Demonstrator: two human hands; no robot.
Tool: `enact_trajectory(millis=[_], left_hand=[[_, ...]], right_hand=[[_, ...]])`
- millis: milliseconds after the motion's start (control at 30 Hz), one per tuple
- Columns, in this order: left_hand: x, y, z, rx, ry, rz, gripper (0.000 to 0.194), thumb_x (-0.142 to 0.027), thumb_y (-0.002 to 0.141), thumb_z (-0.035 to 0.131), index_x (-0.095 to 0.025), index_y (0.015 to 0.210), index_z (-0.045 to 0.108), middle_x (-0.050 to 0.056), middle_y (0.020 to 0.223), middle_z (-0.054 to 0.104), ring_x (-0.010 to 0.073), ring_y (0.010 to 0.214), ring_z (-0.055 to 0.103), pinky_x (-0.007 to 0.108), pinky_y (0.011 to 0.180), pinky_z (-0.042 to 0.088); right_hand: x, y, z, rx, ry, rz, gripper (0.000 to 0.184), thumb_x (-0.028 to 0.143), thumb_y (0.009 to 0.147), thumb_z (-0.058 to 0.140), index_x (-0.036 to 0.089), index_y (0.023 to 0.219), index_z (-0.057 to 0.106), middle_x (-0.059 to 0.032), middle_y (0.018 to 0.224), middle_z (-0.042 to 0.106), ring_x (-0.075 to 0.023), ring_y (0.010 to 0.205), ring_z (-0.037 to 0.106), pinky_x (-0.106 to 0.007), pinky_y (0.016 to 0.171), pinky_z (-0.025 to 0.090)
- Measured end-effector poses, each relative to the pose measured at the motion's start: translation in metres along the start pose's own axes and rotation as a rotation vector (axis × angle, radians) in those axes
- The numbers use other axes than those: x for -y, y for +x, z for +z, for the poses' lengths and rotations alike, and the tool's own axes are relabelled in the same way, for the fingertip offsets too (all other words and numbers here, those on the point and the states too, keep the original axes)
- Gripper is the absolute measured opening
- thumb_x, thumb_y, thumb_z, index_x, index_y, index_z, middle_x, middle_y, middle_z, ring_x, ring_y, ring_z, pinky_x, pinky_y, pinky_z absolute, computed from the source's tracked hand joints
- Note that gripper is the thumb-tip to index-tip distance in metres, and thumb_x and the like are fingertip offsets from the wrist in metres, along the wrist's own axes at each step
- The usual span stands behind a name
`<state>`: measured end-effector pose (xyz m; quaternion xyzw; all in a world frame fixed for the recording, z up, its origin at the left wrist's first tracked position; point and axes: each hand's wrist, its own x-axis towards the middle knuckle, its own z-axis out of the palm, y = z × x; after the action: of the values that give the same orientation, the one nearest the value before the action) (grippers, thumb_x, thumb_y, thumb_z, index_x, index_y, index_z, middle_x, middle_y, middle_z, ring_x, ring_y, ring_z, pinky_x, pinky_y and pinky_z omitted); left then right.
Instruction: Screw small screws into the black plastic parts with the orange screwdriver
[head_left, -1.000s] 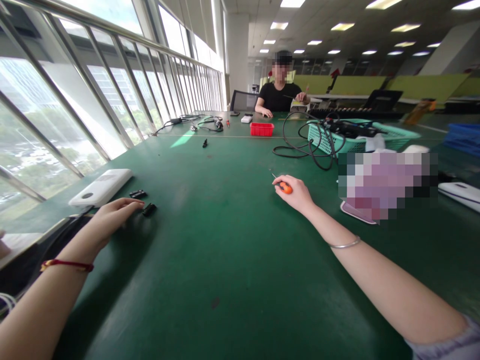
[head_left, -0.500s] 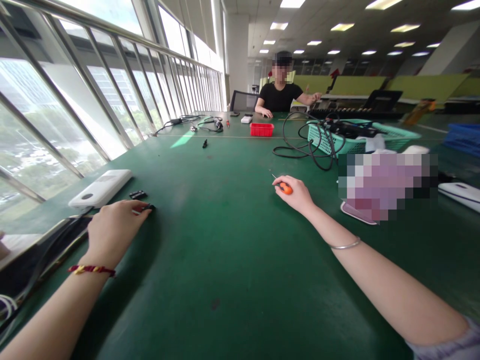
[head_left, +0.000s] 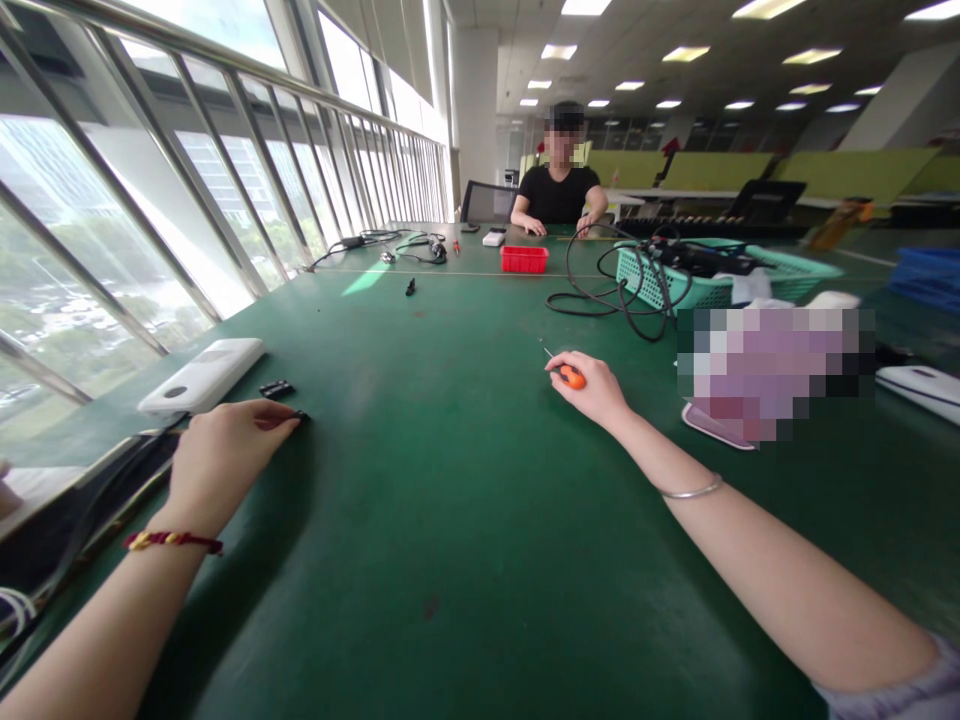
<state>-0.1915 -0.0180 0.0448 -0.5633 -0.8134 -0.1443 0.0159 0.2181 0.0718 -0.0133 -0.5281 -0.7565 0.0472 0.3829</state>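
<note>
My left hand [head_left: 232, 448] is closed in a pinch on a small black part [head_left: 301, 416] at the left of the green table [head_left: 450, 480]. Fingers cover most of that part, so its kind does not show. Just beyond the fingertips lies another small black piece [head_left: 277, 389], beside a white power bank [head_left: 202, 376]. My right hand [head_left: 596, 390] rests on the table right of the middle, wrapped round a screwdriver [head_left: 573, 377] with an orange and black handle. Its thin metal shaft points away to the upper left.
A turquoise basket [head_left: 645, 278] full of black cables stands at the back right, near a blurred-out pinkish object [head_left: 772, 370]. Farther back are a red tray [head_left: 523, 260] and a small black piece [head_left: 410, 287]. A person [head_left: 561, 195] sits at the far end. Railings line the left.
My left wrist has shifted slightly left, its fingers still pinching the small black part. My right hand stays put. The person opposite has lowered a raised hand to the table.
</note>
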Motion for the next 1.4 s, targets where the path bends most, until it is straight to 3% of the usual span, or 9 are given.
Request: enact_trajectory(millis=[200, 700, 1100, 1233, 1400], left_hand=[[0.003, 0.003, -0.003, 0.033, -0.064, -0.032, 0.043, -0.053, 0.067, 0.052, -0.019, 0.086, 0.071, 0.007, 0.085, 0.072, 0.0273, 0.085, 0.064, 0.031, 0.065, 0.043], [0.001, -0.001, -0.007, 0.06, 0.076, -0.014, 0.041, -0.053, 0.067, 0.05, -0.025, 0.09, 0.069, 0.005, 0.077, 0.069, 0.0289, 0.079, 0.063, 0.03, 0.06, 0.041], [-0.003, 0.0, -0.008, 0.097, 0.106, -0.029, 0.042, -0.053, 0.073, 0.05, -0.026, 0.097, 0.071, 0.006, 0.088, 0.072, 0.0293, 0.086, 0.064, 0.03, 0.061, 0.042], [-0.007, -0.004, -0.008, 0.098, 0.056, 0.061, 0.038, -0.043, 0.077, 0.051, -0.021, 0.099, 0.072, 0.006, 0.087, 0.073, 0.0276, 0.086, 0.065, 0.029, 0.066, 0.044], [-0.032, -0.008, 0.011, 0.123, -0.27, 0.355, 0.034, -0.038, 0.08, 0.053, -0.016, 0.097, 0.073, 0.006, 0.102, 0.071, 0.0205, 0.083, 0.066, 0.029, 0.081, 0.048]], right_hand=[[-0.001, 0.0, 0.0, 0.009, -0.004, -0.001, 0.013, 0.022, 0.074, 0.055, 0.025, 0.083, 0.065, -0.0013, 0.091, 0.068, -0.019, 0.081, 0.063, -0.031, 0.071, 0.047], [-0.001, 0.0, 0.0, 0.018, -0.013, -0.01, 0.014, 0.022, 0.074, 0.055, 0.025, 0.083, 0.065, -0.0016, 0.092, 0.068, -0.0192, 0.081, 0.063, -0.031, 0.072, 0.048], [0.0, 0.0, -0.001, 0.019, -0.019, -0.015, 0.014, 0.021, 0.074, 0.056, 0.025, 0.083, 0.065, -0.0015, 0.091, 0.068, -0.0185, 0.08, 0.063, -0.029, 0.069, 0.047], [0.0, -0.001, 0.0, 0.016, -0.022, -0.016, 0.013, 0.021, 0.074, 0.056, 0.024, 0.083, 0.066, -0.0017, 0.091, 0.068, -0.0182, 0.08, 0.062, -0.029, 0.069, 0.047], [0.006, -0.001, 0.0, -0.027, -0.018, 0.004, 0.014, 0.029, 0.08, 0.056, 0.025, 0.086, 0.067, -0.0022, 0.089, 0.067, -0.0184, 0.079, 0.062, -0.029, 0.068, 0.046]])
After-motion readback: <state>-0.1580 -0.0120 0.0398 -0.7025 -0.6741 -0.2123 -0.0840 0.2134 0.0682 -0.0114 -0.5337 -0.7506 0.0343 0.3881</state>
